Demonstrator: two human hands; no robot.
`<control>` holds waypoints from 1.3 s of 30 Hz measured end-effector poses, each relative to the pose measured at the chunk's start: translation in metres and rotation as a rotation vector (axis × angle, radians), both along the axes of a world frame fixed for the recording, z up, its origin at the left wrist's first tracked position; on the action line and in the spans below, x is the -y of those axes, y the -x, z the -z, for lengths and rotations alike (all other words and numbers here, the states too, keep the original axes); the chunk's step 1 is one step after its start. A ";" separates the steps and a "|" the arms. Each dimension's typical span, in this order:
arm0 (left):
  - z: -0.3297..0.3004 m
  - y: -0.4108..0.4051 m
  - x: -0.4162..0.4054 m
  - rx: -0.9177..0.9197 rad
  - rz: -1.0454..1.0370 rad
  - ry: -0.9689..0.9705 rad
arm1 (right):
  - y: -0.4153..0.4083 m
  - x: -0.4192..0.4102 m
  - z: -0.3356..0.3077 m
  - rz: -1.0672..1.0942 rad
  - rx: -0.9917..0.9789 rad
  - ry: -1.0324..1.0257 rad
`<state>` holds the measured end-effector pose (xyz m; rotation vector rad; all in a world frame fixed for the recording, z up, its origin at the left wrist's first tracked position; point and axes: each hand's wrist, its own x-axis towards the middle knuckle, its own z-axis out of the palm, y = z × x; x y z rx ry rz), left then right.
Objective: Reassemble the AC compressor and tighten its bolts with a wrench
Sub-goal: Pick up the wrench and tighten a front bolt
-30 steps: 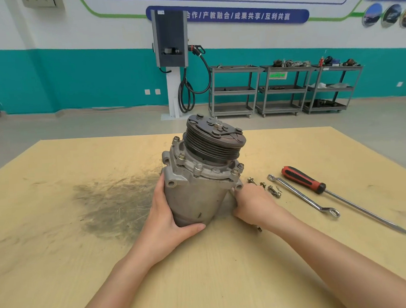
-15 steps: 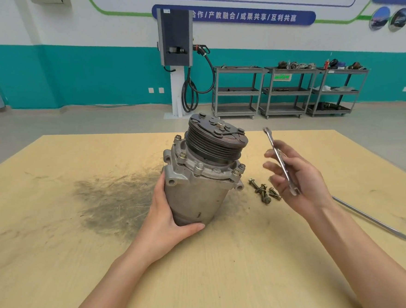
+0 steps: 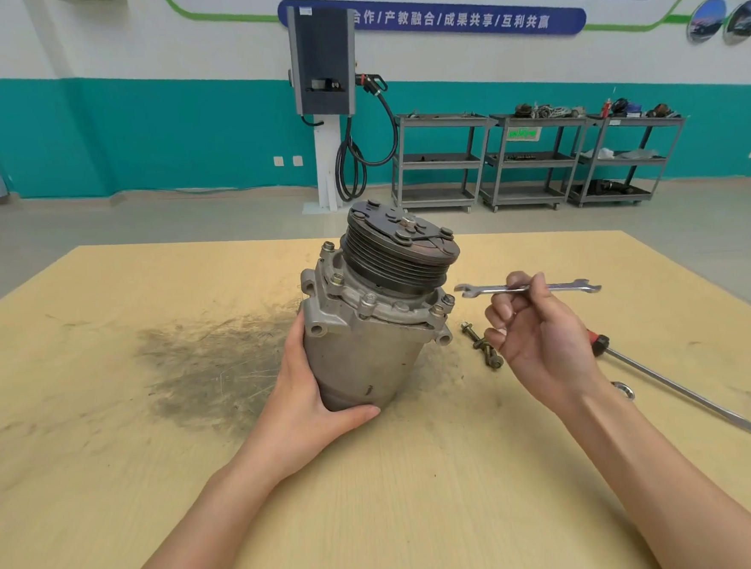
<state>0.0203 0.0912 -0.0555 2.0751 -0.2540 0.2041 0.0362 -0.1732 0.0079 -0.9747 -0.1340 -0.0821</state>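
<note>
Your right grip (image 3: 542,339) pinches the wrench (image 3: 527,288) mid-shaft, right of centre; it lies level, its long axis running left-right. Your left grip (image 3: 311,404) wraps the compressor (image 3: 368,329), standing at centre on the counter (image 3: 109,436), pulley up, tilted right. Bolts (image 3: 482,345) lie between them.

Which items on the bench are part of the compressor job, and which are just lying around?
In the job:
compressor, gripped by left hand
wrench, pinched in right hand
loose bolts on the table

Lying about:
screwdriver
ring-ended tool, mostly hidden by the right forearm
</note>
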 end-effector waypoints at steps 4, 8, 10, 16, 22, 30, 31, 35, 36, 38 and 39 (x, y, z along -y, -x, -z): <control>-0.001 0.000 0.000 -0.005 0.000 0.000 | -0.001 -0.002 0.002 -0.037 -0.021 -0.021; -0.001 0.000 0.000 -0.015 0.003 -0.002 | -0.003 -0.002 0.004 -0.007 0.016 0.024; -0.001 0.000 0.000 -0.014 0.003 -0.003 | -0.001 -0.002 0.005 0.013 0.058 0.060; -0.001 0.000 0.000 -0.013 -0.003 0.000 | 0.007 -0.012 0.015 0.108 0.147 0.100; 0.000 -0.001 -0.001 -0.007 -0.005 -0.001 | 0.015 -0.028 0.024 0.212 0.167 0.052; 0.000 0.000 0.000 0.018 0.001 -0.011 | 0.025 -0.037 0.027 0.320 0.229 0.119; 0.000 0.000 0.000 0.020 0.001 -0.014 | 0.026 -0.038 0.027 0.331 0.236 0.127; 0.000 -0.001 -0.001 0.017 -0.001 -0.014 | 0.033 -0.044 0.030 0.427 0.325 0.228; 0.000 -0.001 -0.001 0.016 0.000 -0.014 | 0.035 -0.046 0.031 0.444 0.348 0.254; 0.000 -0.001 0.000 0.013 0.002 -0.010 | 0.037 -0.048 0.032 0.473 0.381 0.302; 0.000 -0.001 0.000 0.012 0.003 -0.008 | 0.037 -0.049 0.032 0.487 0.394 0.323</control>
